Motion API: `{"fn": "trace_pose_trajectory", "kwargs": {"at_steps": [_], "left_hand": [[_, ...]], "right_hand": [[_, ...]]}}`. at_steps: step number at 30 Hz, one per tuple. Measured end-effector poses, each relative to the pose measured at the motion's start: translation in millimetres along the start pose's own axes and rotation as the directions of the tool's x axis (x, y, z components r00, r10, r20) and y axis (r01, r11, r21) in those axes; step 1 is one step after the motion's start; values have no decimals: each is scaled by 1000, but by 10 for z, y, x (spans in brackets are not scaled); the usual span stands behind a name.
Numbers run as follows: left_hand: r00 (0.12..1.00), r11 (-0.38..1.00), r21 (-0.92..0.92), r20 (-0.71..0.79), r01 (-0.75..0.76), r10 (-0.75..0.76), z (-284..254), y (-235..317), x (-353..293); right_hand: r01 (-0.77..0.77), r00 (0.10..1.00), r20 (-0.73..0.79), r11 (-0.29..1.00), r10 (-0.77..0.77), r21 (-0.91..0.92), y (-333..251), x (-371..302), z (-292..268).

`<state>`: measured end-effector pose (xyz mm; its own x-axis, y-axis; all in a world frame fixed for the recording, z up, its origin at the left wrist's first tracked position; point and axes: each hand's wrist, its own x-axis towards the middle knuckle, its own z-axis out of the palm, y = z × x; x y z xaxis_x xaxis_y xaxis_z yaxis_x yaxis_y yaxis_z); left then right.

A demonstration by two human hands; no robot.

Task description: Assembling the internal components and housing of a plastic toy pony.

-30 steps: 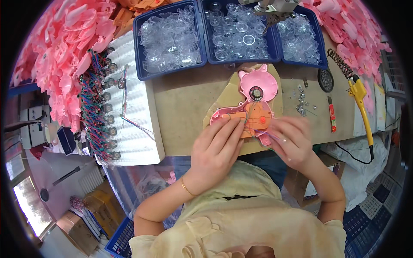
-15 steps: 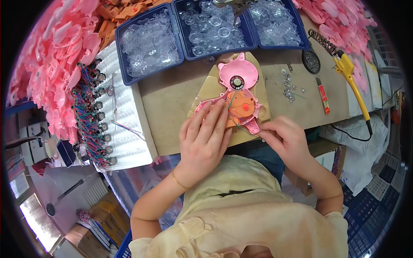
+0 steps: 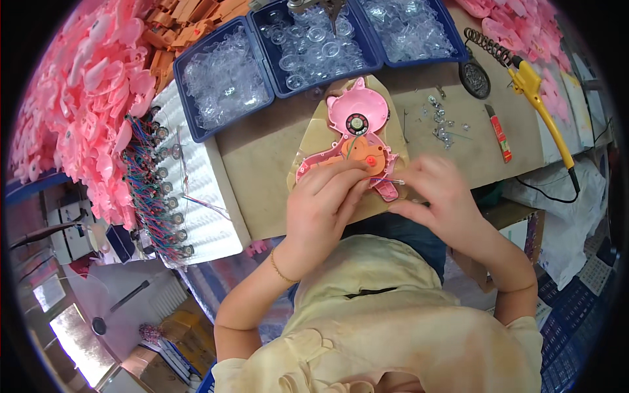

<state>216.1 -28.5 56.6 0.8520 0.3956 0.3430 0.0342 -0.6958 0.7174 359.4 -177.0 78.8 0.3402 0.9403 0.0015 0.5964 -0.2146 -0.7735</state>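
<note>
A pink pig-shaped plastic toy shell lies open on a tan pad on the workbench, with a round speaker in its head and an orange part in its body. My left hand presses its fingers on the lower left of the shell. My right hand is at the shell's lower right, pinching thin wires that lead into it.
Blue trays of clear plastic parts stand at the back. Piles of pink shells lie left and at the far right. A white tray of wired motors is left. A yellow soldering iron, a red tool and loose screws lie right.
The view has shifted a little. Both hands stay on the toy; my right hand has moved up closer to the shell and now pinches the wires.
</note>
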Motion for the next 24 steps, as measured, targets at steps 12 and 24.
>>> {"fn": "trace_pose_trajectory", "kwargs": {"at_steps": [12, 24], "left_hand": [[947, 543, -812, 39, 217, -319, -45, -9, -151], [977, 890, 403, 103, -213, 187, 30, 92, 77]], "right_hand": [[-154, 987, 0, 952, 160, 266, 8, 5, -13], [-227, 951, -125, 912, 284, 342, 47, -147, -18]]}}
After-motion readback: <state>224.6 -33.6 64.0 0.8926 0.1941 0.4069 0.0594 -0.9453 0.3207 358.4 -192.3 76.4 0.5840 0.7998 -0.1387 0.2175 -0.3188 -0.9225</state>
